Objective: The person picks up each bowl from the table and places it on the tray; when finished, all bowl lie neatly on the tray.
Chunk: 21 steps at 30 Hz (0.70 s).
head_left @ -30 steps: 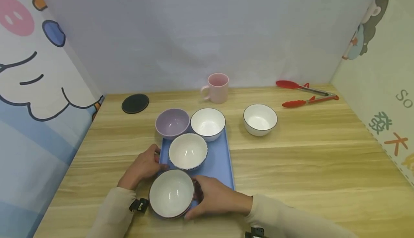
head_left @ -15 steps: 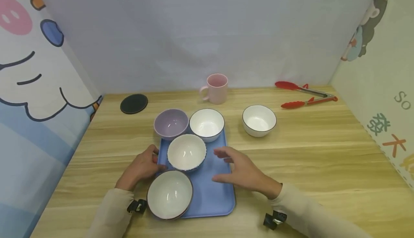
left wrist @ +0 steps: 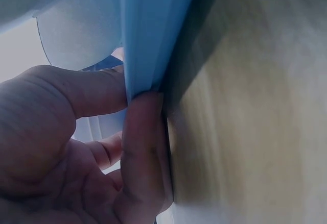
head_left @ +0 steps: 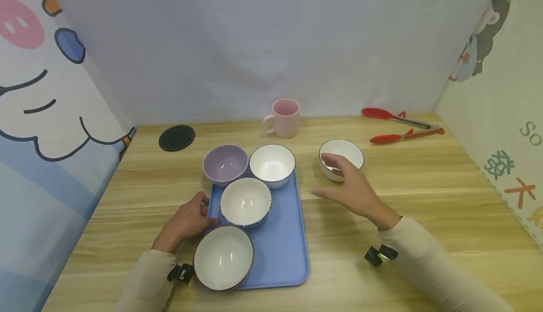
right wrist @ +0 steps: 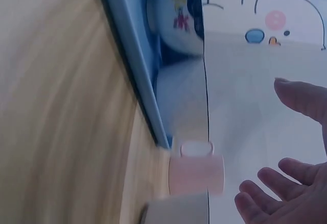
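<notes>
A blue tray [head_left: 282,246] carries several bowls. They are a purple bowl [head_left: 226,165], a white bowl with a dark rim [head_left: 273,162], a flower-patterned bowl [head_left: 246,202] and a larger brown-rimmed bowl [head_left: 223,258] at the front left corner. My left hand [head_left: 186,220] pinches the tray's left edge; in the left wrist view its thumb [left wrist: 97,89] lies above the rim and a finger beneath. Off the tray, another dark-rimmed white bowl [head_left: 354,151] stands to the right. My right hand [head_left: 354,189] hovers in front of it, fingers spread and holding nothing, partly covering it.
At the back of the wooden table [head_left: 424,199] stands a pink mug [head_left: 286,119]. Red-tipped tongs [head_left: 407,126] lie at the back right. A black round coaster [head_left: 176,137] lies at the back left. Walls close off the back and sides.
My right hand has let go of the brown-rimmed bowl at the tray's front and moved right and away from me to the separate white bowl. My left hand has stayed on the tray edge.
</notes>
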Each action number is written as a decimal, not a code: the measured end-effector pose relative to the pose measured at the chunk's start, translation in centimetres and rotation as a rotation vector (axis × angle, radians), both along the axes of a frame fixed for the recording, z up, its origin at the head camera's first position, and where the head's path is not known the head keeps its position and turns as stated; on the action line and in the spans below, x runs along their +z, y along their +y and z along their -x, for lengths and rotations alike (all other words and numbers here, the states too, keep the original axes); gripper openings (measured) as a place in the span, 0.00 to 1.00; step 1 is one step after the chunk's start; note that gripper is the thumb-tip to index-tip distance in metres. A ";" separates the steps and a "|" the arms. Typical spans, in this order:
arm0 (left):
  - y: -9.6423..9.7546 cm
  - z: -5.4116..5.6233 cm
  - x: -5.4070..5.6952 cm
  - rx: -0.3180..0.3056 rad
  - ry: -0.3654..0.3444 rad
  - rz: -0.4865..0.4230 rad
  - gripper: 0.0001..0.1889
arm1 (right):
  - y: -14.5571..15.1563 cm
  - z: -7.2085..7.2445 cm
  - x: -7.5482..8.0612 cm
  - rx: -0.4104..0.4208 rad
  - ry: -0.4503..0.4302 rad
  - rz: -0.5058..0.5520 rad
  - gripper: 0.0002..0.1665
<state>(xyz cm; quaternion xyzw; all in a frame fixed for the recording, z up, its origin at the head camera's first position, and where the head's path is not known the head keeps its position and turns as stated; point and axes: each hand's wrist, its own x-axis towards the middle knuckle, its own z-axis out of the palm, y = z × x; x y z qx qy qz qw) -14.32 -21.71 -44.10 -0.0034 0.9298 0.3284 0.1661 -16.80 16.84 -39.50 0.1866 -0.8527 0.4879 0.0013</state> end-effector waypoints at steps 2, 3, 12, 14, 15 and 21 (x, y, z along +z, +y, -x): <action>0.0 0.0 -0.1 0.000 0.002 -0.001 0.28 | 0.8 0.5 0.1 -0.029 0.003 -0.020 0.49; 0.0 0.0 -0.1 0.001 0.002 0.000 0.28 | 1.2 0.7 0.2 -0.042 0.003 -0.029 0.49; 0.1 -0.2 -0.3 0.009 -0.004 0.003 0.28 | 3.3 1.9 0.2 -0.174 -0.022 -0.074 0.52; 0.1 -0.2 -0.4 0.012 -0.006 0.004 0.28 | 3.6 2.3 0.1 -0.195 -0.020 -0.083 0.54; 0.1 -0.2 -0.3 0.014 -0.007 0.004 0.28 | 3.8 2.5 0.0 -0.201 -0.018 -0.080 0.56; 0.1 0.0 -0.3 0.022 -0.007 0.008 0.28 | 4.6 3.8 -1.3 -0.196 -0.090 -0.078 0.71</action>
